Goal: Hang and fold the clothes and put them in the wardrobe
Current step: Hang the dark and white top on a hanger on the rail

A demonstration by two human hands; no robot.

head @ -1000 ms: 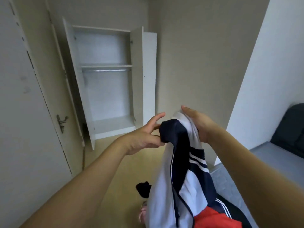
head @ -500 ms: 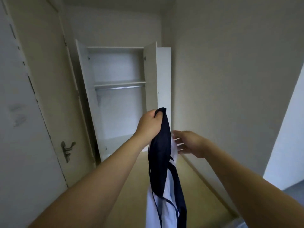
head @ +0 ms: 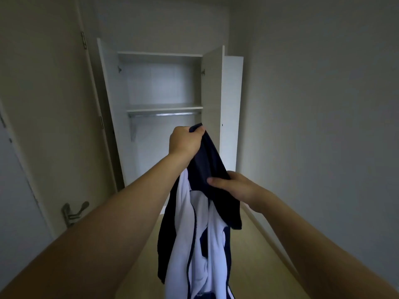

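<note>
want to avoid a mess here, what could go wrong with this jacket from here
1. The navy and white zip jacket hangs bunched from the left hand and right hand, so it may fold crooked.
2. No hanger is visible on the metal rail of the open white wardrobe; hanging may stall.
3. Its hem hangs out of view and could drag.

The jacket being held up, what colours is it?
Navy blue and white: the jacket shows best in the head view, the only one here.

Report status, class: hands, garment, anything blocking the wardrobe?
Left hand grips jacket top. Right hand pinches it lower. Wardrobe open, nothing blocking.
</note>
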